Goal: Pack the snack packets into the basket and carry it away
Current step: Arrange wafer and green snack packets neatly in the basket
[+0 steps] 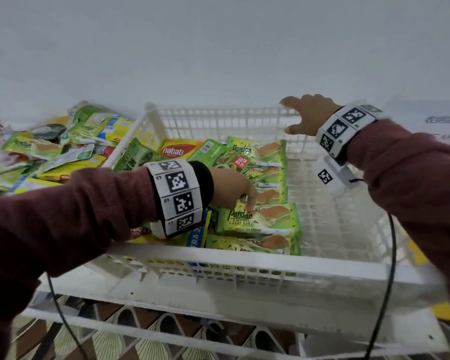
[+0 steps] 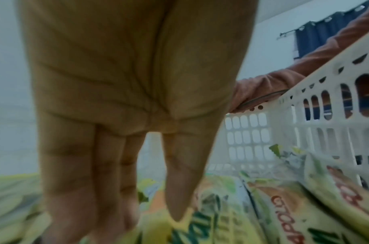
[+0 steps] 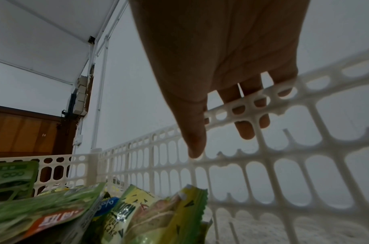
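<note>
A white lattice basket [image 1: 244, 267] sits on a white shelf, its left half filled with several snack packets. My left hand [image 1: 234, 189] reaches down into it with straight fingers, fingertips [image 2: 177, 213] touching a green Pandan layer cake packet [image 1: 260, 219]. A red and yellow Nabati packet [image 1: 177, 150] lies near the far wall. My right hand [image 1: 307, 115] is at the basket's far right rim [image 3: 252, 100], fingers [image 3: 246, 130] straight behind the lattice and thumb [image 3: 195, 140] in front. The right hand holds no packet.
A loose pile of green and yellow snack packets [image 1: 44, 149] lies on the shelf left of the basket. A plain white wall [image 1: 218, 48] stands right behind. The basket's right half [image 1: 330, 216] shows bare lattice floor. Patterned flooring [image 1: 166, 341] lies below the shelf's front edge.
</note>
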Demonstrator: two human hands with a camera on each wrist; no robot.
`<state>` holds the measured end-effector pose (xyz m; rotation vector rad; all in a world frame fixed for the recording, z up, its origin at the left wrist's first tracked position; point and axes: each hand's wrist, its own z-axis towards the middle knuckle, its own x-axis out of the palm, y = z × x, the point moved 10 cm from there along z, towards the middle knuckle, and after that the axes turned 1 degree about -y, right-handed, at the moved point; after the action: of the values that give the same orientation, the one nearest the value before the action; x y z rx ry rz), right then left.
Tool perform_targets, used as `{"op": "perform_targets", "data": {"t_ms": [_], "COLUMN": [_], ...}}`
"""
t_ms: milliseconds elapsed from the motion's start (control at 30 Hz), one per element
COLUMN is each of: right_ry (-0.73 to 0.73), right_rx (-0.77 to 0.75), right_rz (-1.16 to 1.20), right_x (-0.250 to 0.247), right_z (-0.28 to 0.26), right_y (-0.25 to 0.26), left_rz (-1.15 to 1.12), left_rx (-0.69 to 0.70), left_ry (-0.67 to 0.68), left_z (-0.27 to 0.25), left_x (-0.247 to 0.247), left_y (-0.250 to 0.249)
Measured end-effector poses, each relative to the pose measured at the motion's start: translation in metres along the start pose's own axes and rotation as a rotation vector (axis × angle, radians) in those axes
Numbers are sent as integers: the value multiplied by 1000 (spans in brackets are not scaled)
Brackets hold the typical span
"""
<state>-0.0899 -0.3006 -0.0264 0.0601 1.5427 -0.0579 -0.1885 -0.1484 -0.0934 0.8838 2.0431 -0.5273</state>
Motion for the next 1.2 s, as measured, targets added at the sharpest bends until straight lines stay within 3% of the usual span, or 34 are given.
{"op": "perform_targets", "data": {"t_ms": [100, 200, 333, 467, 567, 633, 700, 800, 933, 1133, 1200], "right_ry": [3, 2, 1, -4, 0, 11, 22, 78, 183, 60, 46], "right_rx": [1, 3, 8, 8, 9, 16, 21, 19, -11, 56, 94], "right_rz": [7, 13, 16, -1, -11, -12, -10, 41, 71, -34, -69], "right_x": [1, 0, 1, 1, 0, 0, 0, -2, -24, -106, -115], "right_z": [0, 0, 0, -1, -2, -2, -2, -4, -11, -33, -39], "right_y": [0, -1, -1, 0, 1, 0, 1, 4, 4, -27, -47], "left_rz": [81, 63, 78, 52, -43, -56, 18, 89, 58, 85, 75], "left_rx": [17, 160, 289, 223, 139, 11, -154, -313, -329, -296, -292], "left_ry": [-36, -89, 87, 88, -128, -287, -342, -239, -181, -34, -44], "left_z": [0, -2, -3, -1, -5, -5, -3, 6, 17, 28, 29], "left_x": [-3, -5, 17, 13, -25, -53, -66, -57, -50, -36, -38], "left_y": [-3, -19, -35, -24, -6, 18, 42, 61, 58, 51, 52]}}
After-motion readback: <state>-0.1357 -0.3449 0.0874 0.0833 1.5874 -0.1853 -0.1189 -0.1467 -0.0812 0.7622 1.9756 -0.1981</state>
